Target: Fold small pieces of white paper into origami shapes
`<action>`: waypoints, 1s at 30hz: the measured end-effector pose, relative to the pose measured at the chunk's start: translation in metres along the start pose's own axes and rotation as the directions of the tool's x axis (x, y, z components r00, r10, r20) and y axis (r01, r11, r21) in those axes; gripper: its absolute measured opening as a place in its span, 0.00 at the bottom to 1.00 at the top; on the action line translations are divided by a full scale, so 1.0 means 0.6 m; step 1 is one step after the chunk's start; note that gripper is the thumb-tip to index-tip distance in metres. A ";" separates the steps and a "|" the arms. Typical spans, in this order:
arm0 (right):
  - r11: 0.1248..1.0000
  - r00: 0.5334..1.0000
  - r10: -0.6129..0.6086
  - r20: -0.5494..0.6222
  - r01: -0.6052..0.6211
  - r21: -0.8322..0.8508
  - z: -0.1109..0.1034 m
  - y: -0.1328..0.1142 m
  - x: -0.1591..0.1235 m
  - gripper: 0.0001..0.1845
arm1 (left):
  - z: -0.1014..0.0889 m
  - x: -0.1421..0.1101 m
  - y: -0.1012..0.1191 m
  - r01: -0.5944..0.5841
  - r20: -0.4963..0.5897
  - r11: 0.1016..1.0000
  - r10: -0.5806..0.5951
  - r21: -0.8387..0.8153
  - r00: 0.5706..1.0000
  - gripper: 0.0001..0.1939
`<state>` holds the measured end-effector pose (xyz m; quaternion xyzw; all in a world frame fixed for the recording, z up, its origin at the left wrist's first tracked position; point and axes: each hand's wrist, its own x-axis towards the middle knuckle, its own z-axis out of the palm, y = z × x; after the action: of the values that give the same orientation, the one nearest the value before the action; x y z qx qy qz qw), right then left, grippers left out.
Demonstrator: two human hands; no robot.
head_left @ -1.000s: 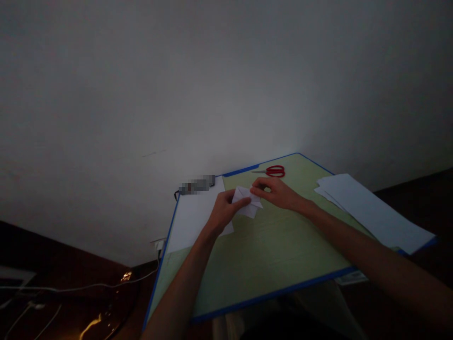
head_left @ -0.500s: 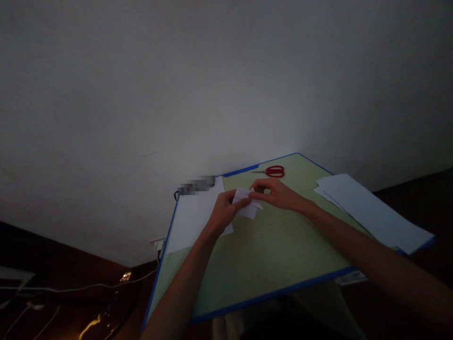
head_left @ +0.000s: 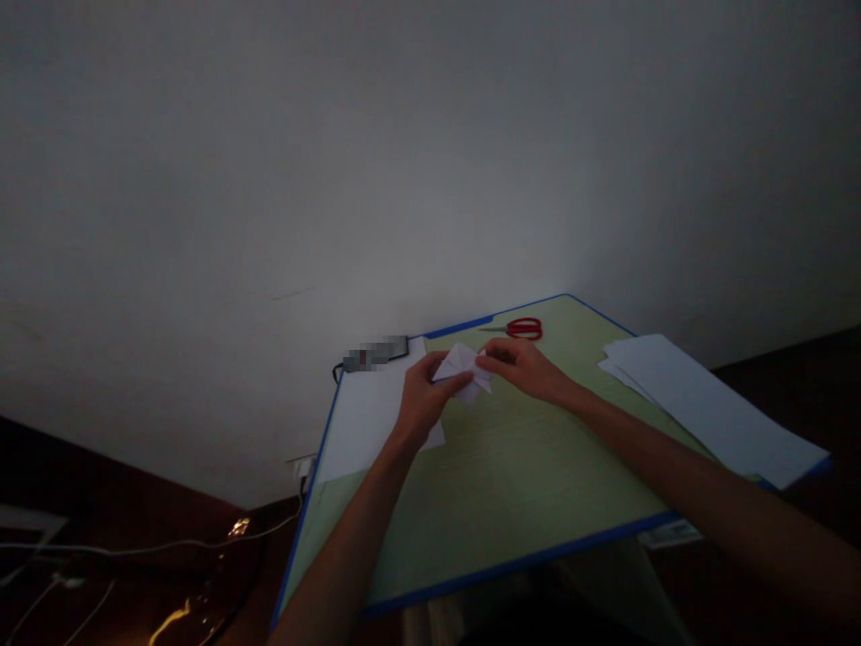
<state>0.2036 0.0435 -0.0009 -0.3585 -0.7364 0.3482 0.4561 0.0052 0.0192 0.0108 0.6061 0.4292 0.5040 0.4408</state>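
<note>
Head view: step looks mid-fold, left hand (head_left: 422, 393) pinching small creased white paper piece (head_left: 461, 357) with pointed flaps over pale-green, blue-edged flat tabletop (head_left: 525, 471), right hand (head_left: 528, 366) gripping the paper's right edge between thumb and finger; next move probably calls for steady left hold, crisp crease.

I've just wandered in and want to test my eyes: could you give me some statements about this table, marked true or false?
1. The left hand and the right hand both touch the folded paper. True.
2. The scissors lie on the table. True.
3. The scissors have yellow handles. False: they are red.
4. White sheets lie at the table's right side. True.
5. The table's edging is red. False: it is blue.
</note>
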 end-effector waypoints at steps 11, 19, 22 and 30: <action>0.999 0.999 -0.012 0.052 0.014 -0.032 0.000 0.000 -0.003 0.13 | -0.001 -0.001 0.004 0.081 -0.015 0.996 -0.081 -0.029 0.997 0.27; 0.990 0.995 0.052 0.083 -0.063 0.127 -0.004 0.004 -0.002 0.17 | 0.002 -0.005 0.010 0.094 -0.002 0.988 -0.095 -0.121 0.995 0.37; 0.979 0.996 0.084 0.034 -0.089 0.185 0.002 0.009 0.000 0.17 | 0.005 -0.002 0.001 0.099 -0.034 0.984 -0.105 -0.151 0.994 0.38; 0.975 0.991 0.078 0.109 -0.098 0.201 0.005 0.011 0.001 0.16 | 0.009 0.002 -0.012 0.093 -0.116 0.964 -0.125 -0.248 0.985 0.39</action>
<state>0.2019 0.0469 -0.0073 -0.3238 -0.7016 0.4600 0.4374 0.0102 0.0217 0.0039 0.4890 0.4257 0.5660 0.5092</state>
